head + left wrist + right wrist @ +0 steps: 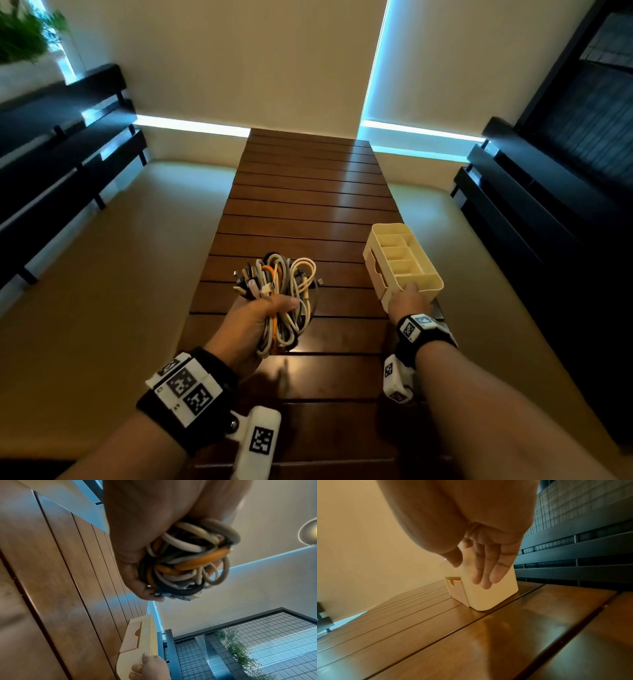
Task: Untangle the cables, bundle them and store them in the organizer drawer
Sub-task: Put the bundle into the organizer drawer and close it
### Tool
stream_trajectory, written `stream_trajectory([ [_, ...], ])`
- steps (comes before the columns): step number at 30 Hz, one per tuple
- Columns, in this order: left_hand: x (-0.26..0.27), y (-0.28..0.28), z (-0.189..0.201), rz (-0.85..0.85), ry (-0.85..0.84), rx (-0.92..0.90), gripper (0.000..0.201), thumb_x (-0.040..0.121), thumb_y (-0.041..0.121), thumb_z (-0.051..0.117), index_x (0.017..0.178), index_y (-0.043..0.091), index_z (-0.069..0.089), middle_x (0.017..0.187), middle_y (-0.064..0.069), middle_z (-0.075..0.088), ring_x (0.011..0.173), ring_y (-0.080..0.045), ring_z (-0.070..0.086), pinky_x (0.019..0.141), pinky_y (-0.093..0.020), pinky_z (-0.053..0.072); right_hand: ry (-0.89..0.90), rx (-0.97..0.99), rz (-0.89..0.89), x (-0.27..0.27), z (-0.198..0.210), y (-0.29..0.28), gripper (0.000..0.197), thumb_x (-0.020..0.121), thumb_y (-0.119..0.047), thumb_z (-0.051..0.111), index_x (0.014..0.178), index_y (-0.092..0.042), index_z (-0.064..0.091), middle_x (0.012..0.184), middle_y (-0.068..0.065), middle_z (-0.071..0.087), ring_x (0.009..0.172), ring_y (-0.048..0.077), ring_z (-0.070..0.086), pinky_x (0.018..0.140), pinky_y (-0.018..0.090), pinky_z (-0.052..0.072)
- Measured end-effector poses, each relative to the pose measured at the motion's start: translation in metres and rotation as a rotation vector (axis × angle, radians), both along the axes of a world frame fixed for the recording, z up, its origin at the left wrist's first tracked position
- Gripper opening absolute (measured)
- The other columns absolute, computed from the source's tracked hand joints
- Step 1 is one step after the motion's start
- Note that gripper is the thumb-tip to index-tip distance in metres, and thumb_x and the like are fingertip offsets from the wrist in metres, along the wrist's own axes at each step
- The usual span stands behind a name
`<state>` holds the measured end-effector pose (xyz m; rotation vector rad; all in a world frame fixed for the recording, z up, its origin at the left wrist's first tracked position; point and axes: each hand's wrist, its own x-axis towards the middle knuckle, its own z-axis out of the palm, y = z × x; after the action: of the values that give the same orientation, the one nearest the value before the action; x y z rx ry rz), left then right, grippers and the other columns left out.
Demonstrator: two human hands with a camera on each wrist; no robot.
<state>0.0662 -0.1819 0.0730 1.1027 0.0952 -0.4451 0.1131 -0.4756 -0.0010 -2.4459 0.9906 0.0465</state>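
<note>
STEP: setup, cables [281, 294] still tangled, clutched in your left hand [253, 322] above the worktop [308, 205] | right hand [409, 299] pinches organizer [424, 277] end wall | NEXT: release organizer, tease one cable free.

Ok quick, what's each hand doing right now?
Left hand: closed around the tangled bundle of cables, lifted off the table.
Right hand: gripping the near end of the organizer, thumb over the rim, fingers flat on its outer wall.

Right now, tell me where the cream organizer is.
In the head view the cream organizer stands on the slatted wooden table near its right edge, to the right of the cable tangle, with the right hand holding its near end.
</note>
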Motion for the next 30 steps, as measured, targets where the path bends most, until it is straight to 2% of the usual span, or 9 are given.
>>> stream_trajectory([
  [4,0.006,-0.001,0.003,0.014,-0.022,0.024,0.03,0.086,-0.002,0.059,0.115,-0.003,0.065,0.094,-0.022,0.068,0.065,-0.024,0.068,0.052,-0.031,0.054,-0.07,0.061,0.038,-0.013,-0.002,0.014,0.024,0.103,-0.031,0.043,0.108,-0.009,0.052,0.114,0.024,0.06,0.105,0.042,0.057,0.078,0.04,0.043],
  [7,0.007,0.001,0.003,0.018,-0.013,0.031,0.035,0.08,0.004,0.067,0.114,-0.002,0.065,0.093,-0.022,0.067,0.063,-0.025,0.066,0.053,-0.033,0.054,-0.074,0.093,0.124,-0.027,-0.007,0.024,0.02,0.1,-0.033,0.048,0.098,-0.014,0.049,0.111,0.023,0.061,0.103,0.041,0.058,0.081,0.04,0.046],
  [11,0.004,0.013,0.001,0.028,0.044,0.058,0.05,0.064,0.014,0.078,0.11,-0.001,0.068,0.088,-0.018,0.068,0.063,-0.025,0.065,0.061,-0.035,0.053,-0.04,0.127,0.241,-0.054,-0.014,0.038,0.024,0.089,-0.043,0.058,0.082,-0.022,0.051,0.092,0.006,0.065,0.083,0.024,0.06,0.08,0.04,0.053],
  [13,0.001,0.02,-0.002,0.043,0.046,0.061,0.049,0.063,0.013,0.078,0.108,-0.002,0.068,0.09,-0.021,0.068,0.067,-0.028,0.066,0.064,-0.037,0.055,-0.001,0.079,0.31,-0.069,-0.013,0.044,0.032,0.082,-0.059,0.054,0.086,-0.027,0.054,0.09,-0.001,0.065,0.081,0.017,0.061,0.079,0.04,0.056],
  [16,-0.005,0.028,-0.003,0.066,0.013,0.079,0.04,0.07,0.007,0.076,0.108,-0.002,0.069,0.1,-0.028,0.068,0.084,-0.037,0.066,0.08,-0.049,0.053,0.026,-0.274,0.459,-0.086,-0.01,0.051,0.049,0.078,-0.074,0.049,0.107,-0.035,0.057,0.101,-0.007,0.051,0.089,0.011,0.052,0.079,0.034,0.054],
  [19,-0.01,0.037,-0.001,0.098,-0.013,0.149,0.044,0.066,0.011,0.076,0.108,-0.001,0.068,0.1,-0.026,0.068,0.089,-0.041,0.068,0.084,-0.055,0.054,-0.111,-0.443,0.502,-0.09,0.0,0.071,0.052,0.081,-0.066,0.06,0.119,-0.03,0.06,0.112,-0.001,0.042,0.101,0.015,0.045,0.083,0.034,0.049],
  [23,-0.021,0.047,0.0,0.091,-0.012,0.139,0.051,0.062,0.014,0.08,0.11,-0.001,0.067,0.111,-0.034,0.065,0.102,-0.051,0.064,0.09,-0.066,0.051,-0.099,-0.449,0.664,-0.091,-0.007,0.097,0.03,0.088,-0.047,0.06,0.113,-0.031,0.065,0.123,-0.002,0.05,0.113,0.022,0.04,0.087,0.037,0.047],
  [28,-0.034,0.063,-0.008,0.059,-0.047,0.174,0.022,0.078,0.001,0.071,0.1,0.002,0.071,0.088,-0.02,0.07,0.078,-0.033,0.07,0.075,-0.045,0.058,-0.137,-0.509,0.665,-0.097,-0.006,0.12,0.021,0.093,-0.04,0.054,0.101,-0.028,0.069,0.106,-0.002,0.061,0.103,0.026,0.043,0.076,0.036,0.043],
  [30,-0.038,0.069,-0.011,0.064,-0.055,0.194,0.016,0.081,0.0,0.068,0.095,0.006,0.073,0.087,-0.017,0.071,0.078,-0.032,0.07,0.075,-0.044,0.057,-0.108,-0.537,0.665,-0.1,-0.005,0.126,0.022,0.094,-0.042,0.053,0.104,-0.03,0.068,0.107,-0.002,0.061,0.102,0.025,0.044,0.076,0.035,0.041],
])
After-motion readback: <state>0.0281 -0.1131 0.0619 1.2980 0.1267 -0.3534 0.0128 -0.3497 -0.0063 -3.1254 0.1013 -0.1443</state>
